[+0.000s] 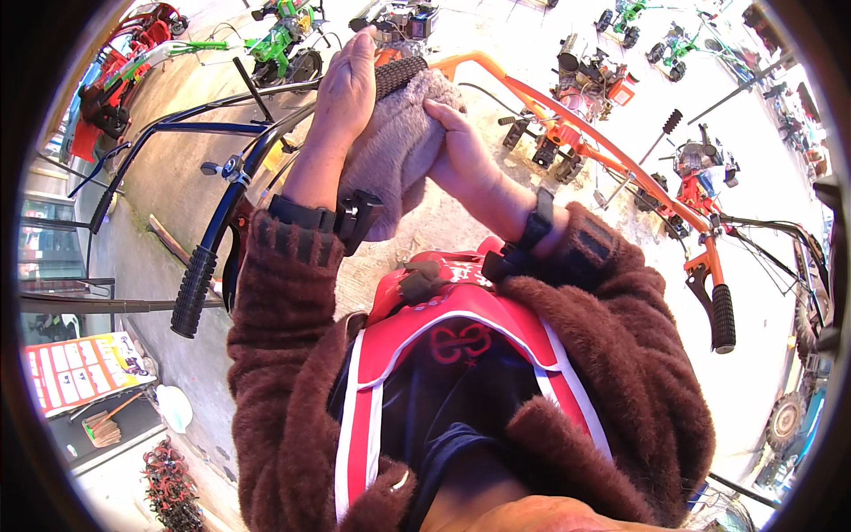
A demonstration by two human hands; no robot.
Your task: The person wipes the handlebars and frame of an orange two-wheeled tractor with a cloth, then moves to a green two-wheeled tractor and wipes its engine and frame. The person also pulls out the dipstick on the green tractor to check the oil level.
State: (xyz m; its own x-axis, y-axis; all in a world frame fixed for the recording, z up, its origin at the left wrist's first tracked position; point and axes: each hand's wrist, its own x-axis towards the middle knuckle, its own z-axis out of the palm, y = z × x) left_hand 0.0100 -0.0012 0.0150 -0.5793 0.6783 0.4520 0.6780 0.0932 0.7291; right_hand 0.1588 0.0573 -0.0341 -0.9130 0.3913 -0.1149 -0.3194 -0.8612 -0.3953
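Note:
A grey-brown plush cloth (394,133) hangs in front of me between my hands, bunched at the top. My left hand (348,89) lies along its left side, fingers stretched out and pointing away from me. My right hand (463,149) grips the cloth's right side, thumb on top; its other fingers are hidden behind the fabric. Just beyond the cloth's upper edge, a black ribbed piece (401,76) shows beside my left fingers. Whether the cloth touches it, I cannot tell. Black straps circle both wrists.
A black handlebar (217,217) with a ribbed grip stands at left, an orange handlebar (612,160) at right. Small tillers, including a green one (282,49) and an orange one (576,97), stand farther off. A brush (105,430) and a white helmet-like object (175,408) are lower left.

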